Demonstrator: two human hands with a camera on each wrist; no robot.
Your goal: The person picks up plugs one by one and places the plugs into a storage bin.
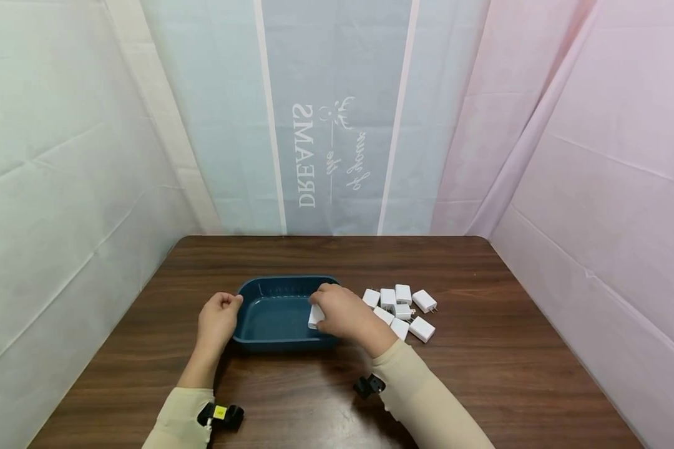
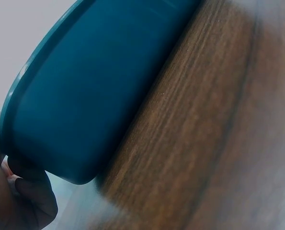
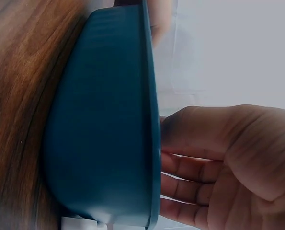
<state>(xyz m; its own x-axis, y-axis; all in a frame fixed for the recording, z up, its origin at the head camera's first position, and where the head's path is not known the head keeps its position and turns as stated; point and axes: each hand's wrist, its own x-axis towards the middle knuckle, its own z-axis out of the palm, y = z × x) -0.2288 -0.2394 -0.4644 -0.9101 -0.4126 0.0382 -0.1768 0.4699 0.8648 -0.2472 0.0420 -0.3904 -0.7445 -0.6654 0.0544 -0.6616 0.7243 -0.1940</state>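
Note:
A dark teal rectangular basin (image 1: 275,319) rests on the table. Its left rim is pinched between the thumb and curled fingers of my left hand (image 1: 218,321); the left wrist view shows that hand (image 2: 27,191) at the basin's corner. Over the right side of the basin, my right hand (image 1: 341,310) grips a white charger plug (image 1: 315,317). In the right wrist view the basin wall (image 3: 104,120) hides the fingertips of my right hand (image 3: 228,158) and the charger plug. Right of the basin lie several more white charger plugs (image 1: 403,294), some with metal prongs showing.
The brown wood-grain table (image 1: 472,374) carries everything. Fabric curtains (image 1: 337,75) with printed lettering hang behind it, and pale sheets (image 1: 606,187) flank both sides. A small black camera (image 1: 369,386) is strapped at each wrist.

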